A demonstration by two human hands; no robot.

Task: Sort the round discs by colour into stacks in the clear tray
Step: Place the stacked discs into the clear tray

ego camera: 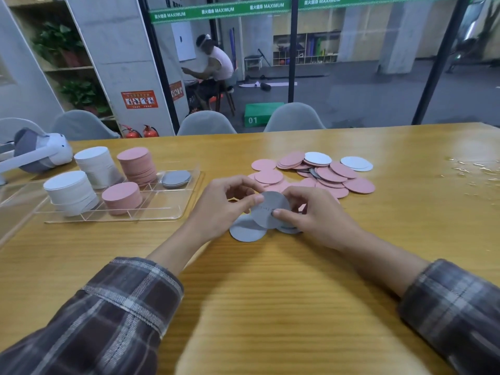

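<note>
Both my hands hold one grey disc (pixel 266 209) tilted just above the table: my left hand (pixel 221 205) pinches its left edge and my right hand (pixel 313 215) pinches its lower right edge. Two more grey discs (pixel 244 230) lie flat under it. Behind my hands spreads a loose pile of pink discs (pixel 331 175) with a few white discs (pixel 318 158) on top. The clear tray (pixel 173 209) at the left holds two white stacks (pixel 70 193), two pink stacks (pixel 121 197) and a low grey stack (pixel 176 178).
A white and grey headset (pixel 40 152) lies at the table's far left. Scraps of clear film (pixel 476 171) litter the far right. Grey chairs (pixel 207 123) stand behind the wooden table (pixel 270 280), and a person sits beyond the glass wall.
</note>
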